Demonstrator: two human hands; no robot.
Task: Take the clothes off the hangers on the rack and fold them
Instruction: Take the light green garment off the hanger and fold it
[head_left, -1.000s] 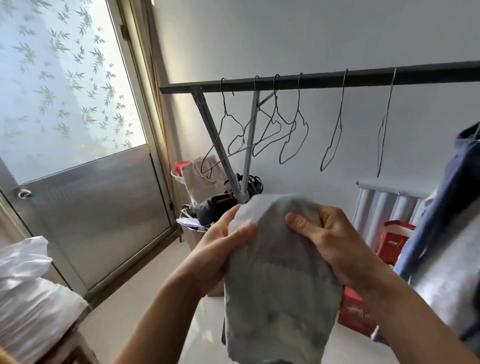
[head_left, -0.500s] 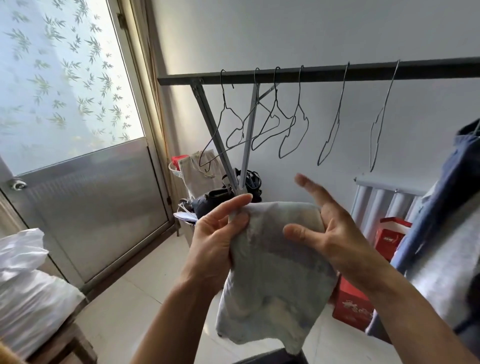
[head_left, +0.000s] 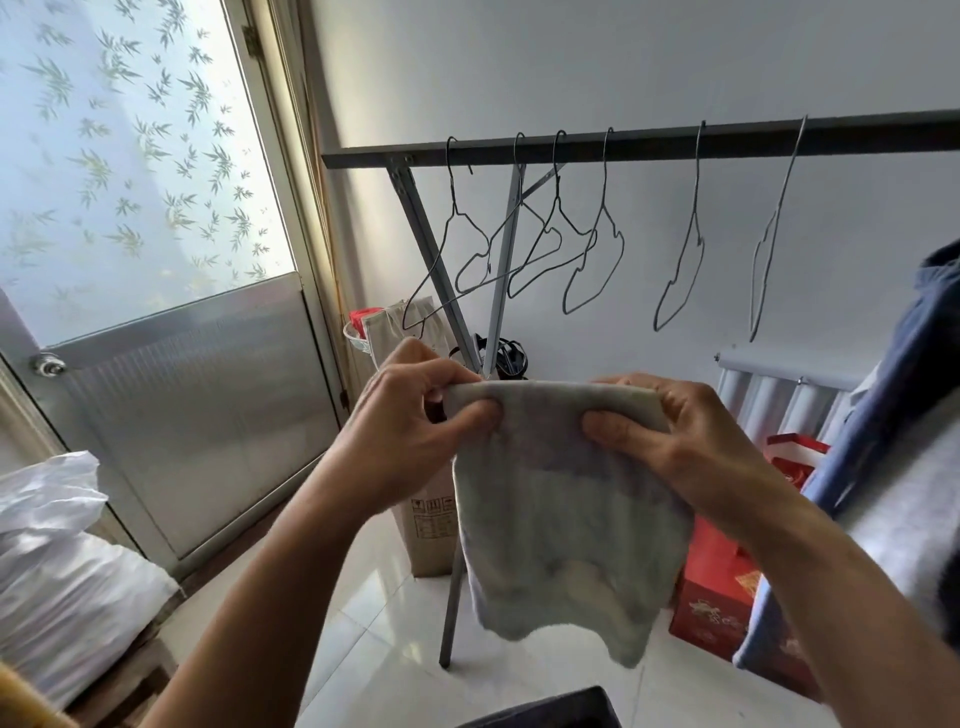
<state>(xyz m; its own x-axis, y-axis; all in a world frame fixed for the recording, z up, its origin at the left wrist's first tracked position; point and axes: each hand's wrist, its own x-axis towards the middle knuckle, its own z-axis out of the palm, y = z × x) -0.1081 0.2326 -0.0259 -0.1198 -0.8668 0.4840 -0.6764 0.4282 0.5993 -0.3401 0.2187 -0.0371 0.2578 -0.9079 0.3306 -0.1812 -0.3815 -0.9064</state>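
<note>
While the crinkly white plastic sacks (head_left: 67, 571) piled at the near left and the frosted, leaf-patterned glass door (head_left: 130, 156) behind them have nothing to do with the job, the dark metal rack bar (head_left: 649, 149) further right tells you most of the story. Six thin wire hangers (head_left: 604, 182) dangle from it and every one is bare, so the stripping part looks mostly done, I'd say.

Below the bar, your left hand (head_left: 410, 431) has its thumb and curled fingers pinched on the top left corner of the pale grey-blue soft cloth (head_left: 561, 519). You're holding that up in mid-air in front of you, doubled over along its top edge with the rest hanging down. Your right hand (head_left: 691, 436) clamps the other top corner, thumb in front and fingers tucked behind. Looks like mid-fold to me, probably another fold or two before you can put it down.

A shiny red cardboard gift box (head_left: 717, 597) sits on the floor behind it. At the right edge a blue-and-grey fabric garment (head_left: 909, 415) hangs. Can't see its hanger, but I'd guess that one's left to do.
</note>
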